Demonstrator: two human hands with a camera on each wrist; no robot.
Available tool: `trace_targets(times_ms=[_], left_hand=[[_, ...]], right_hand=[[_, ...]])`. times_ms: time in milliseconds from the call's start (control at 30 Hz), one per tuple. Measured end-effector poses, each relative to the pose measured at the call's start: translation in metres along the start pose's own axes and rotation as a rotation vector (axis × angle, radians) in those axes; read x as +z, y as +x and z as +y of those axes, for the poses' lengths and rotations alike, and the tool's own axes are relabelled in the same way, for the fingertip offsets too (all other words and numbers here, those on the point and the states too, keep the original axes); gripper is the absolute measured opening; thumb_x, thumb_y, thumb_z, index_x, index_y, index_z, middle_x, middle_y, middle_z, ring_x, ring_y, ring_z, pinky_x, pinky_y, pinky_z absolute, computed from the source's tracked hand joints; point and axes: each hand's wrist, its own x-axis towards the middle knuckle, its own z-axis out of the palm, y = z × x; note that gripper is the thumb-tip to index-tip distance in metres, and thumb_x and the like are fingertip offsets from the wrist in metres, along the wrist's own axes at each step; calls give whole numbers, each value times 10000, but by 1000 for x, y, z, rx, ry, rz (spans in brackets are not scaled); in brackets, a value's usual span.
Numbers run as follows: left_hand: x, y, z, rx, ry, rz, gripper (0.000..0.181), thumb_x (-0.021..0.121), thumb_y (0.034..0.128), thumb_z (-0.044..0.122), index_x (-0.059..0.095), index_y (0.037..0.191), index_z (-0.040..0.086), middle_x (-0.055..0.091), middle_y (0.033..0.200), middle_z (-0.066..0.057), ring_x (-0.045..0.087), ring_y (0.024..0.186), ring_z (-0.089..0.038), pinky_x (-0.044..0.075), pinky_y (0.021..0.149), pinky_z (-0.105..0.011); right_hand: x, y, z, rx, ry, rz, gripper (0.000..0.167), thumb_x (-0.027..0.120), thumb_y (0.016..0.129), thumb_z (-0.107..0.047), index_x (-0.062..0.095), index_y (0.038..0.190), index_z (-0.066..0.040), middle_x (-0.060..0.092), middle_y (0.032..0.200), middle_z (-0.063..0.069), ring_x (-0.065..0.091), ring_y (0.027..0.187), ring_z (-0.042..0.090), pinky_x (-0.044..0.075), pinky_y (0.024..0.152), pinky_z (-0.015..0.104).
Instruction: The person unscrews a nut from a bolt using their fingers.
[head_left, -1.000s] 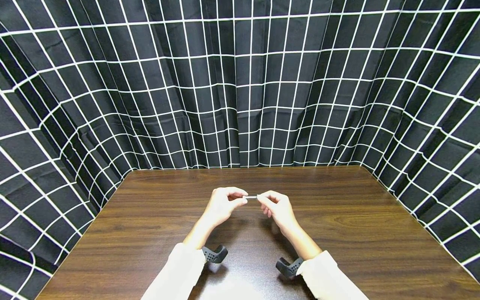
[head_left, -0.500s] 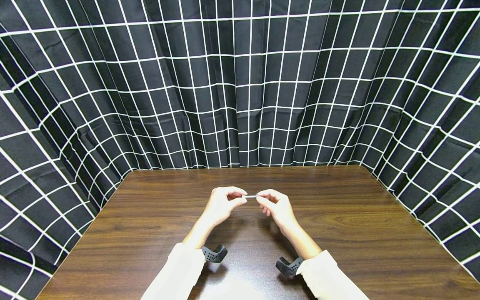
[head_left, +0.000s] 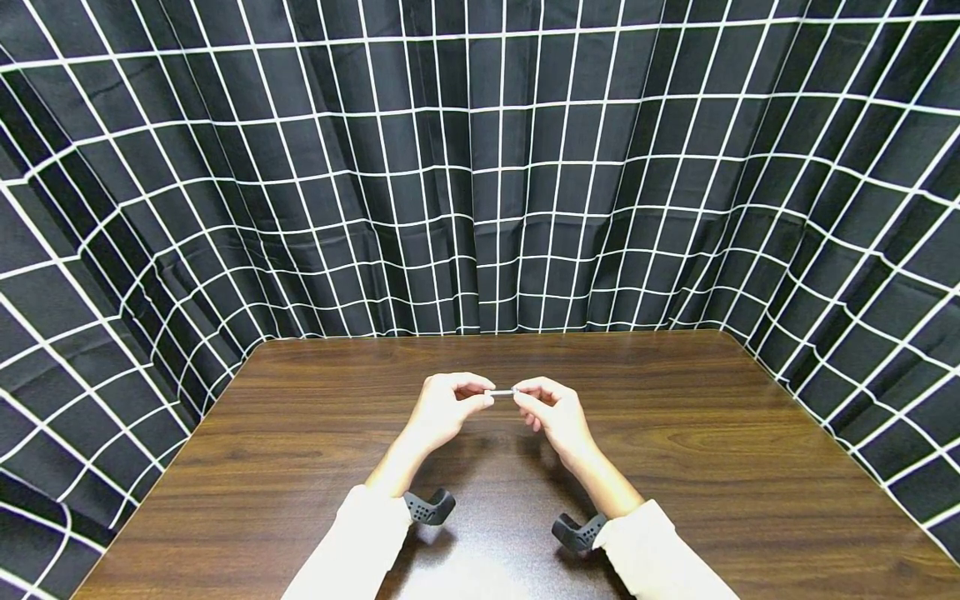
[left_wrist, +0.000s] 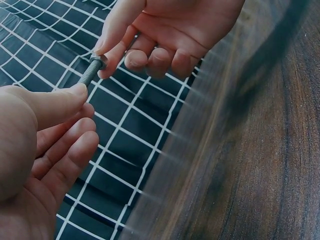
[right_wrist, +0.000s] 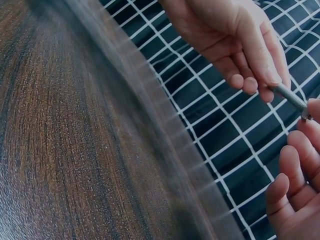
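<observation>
A threaded metal bolt (head_left: 503,392) is held level above the table between both hands. My left hand (head_left: 442,410) pinches its left end between thumb and forefinger, covering that end. At the other end, my right hand (head_left: 557,417) pinches a hexagonal piece (left_wrist: 101,60) with thumb and forefinger. Whether this piece is a nut or the bolt's head, I cannot tell. The grey thread shows between the two sets of fingertips in the left wrist view. In the right wrist view, the hexagonal end lies by the right fingertips near the right edge.
The brown wooden table (head_left: 300,433) spreads under both hands. A black curtain with a white grid (head_left: 495,192) stands behind it and along both sides. Each wrist wears a dark band mount, one on the left (head_left: 431,507) and one on the right (head_left: 577,532).
Both hands and the bolt have risen very slightly since a second ago. The pinching grips on both ends look the same.
</observation>
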Motion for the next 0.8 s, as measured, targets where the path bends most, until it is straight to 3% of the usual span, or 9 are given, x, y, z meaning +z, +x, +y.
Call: trace_targets(times_ms=[367,600,800], left_hand=[[-1,0,0,-6,11,-4,123,761,829,102,748,949,83,729,838,7,644,691,-87,510,616,-261],[0,1,0,-7,11,-1,124,763,825,89,751,948,91,733,846,20,653,699,-78,517,624,-263],[0,1,-1,0,2,4,129,758,817,50,748,942,82,731,840,9,643,690,-81,523,623,-315]], right_hand=[[0,0,-1,-21,1,-3,154,672,875,10,653,989,111,588,697,177,521,537,120,416,490,195],[0,0,-1,-35,7,-10,165,664,876,18,641,999,126,590,676,71,520,543,111,416,492,190],[0,0,-2,-34,-4,-4,166,657,883,12,642,1000,129,587,672,69,515,538,97,412,490,190]])
